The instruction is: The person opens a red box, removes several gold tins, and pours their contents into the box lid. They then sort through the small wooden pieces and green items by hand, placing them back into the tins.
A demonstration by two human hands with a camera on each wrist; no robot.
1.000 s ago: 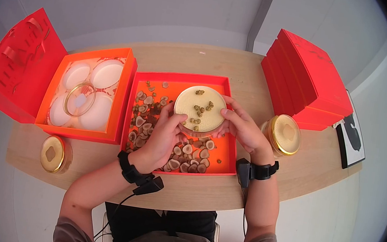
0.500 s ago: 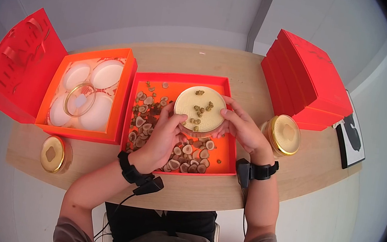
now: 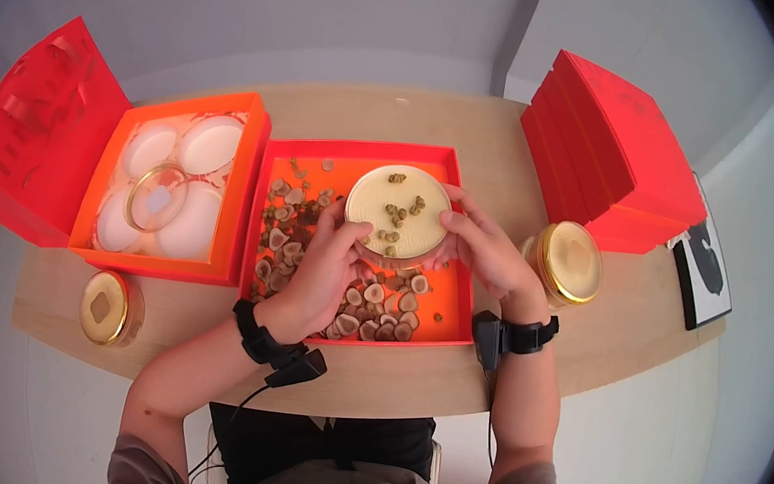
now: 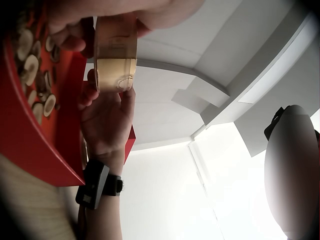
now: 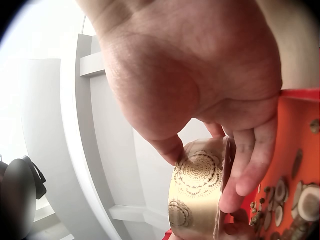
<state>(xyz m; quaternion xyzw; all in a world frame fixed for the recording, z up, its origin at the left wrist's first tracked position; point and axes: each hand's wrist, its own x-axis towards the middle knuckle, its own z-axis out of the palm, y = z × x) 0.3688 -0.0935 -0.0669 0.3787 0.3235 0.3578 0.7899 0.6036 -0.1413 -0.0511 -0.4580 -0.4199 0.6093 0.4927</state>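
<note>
Both hands hold a round container (image 3: 399, 212) above the red tray (image 3: 450, 338); its cream top carries several small greenish-brown pieces (image 3: 401, 216). The left hand (image 3: 322, 277) grips its left side, thumb at the top's edge. On its right side the right hand (image 3: 492, 251) has its thumb on the rim and fingers beneath. A gold patterned band (image 5: 197, 185) wraps the container's side in the right wrist view. Round brown-rimmed slices (image 3: 375, 316) lie in the tray below, partly hidden by the left hand.
To the left, an open red box (image 3: 253, 190) has round white wells and a clear round lid (image 3: 156, 197). Gold-lidded jars stand at left (image 3: 105, 309) and right (image 3: 570, 262). Red boxes (image 3: 613, 156) and a black-framed item (image 3: 703, 272) are at right.
The head view has shifted slightly, so the tray, boxes and container appear a little higher and to the left. Both hands keep the same hold on the container.
</note>
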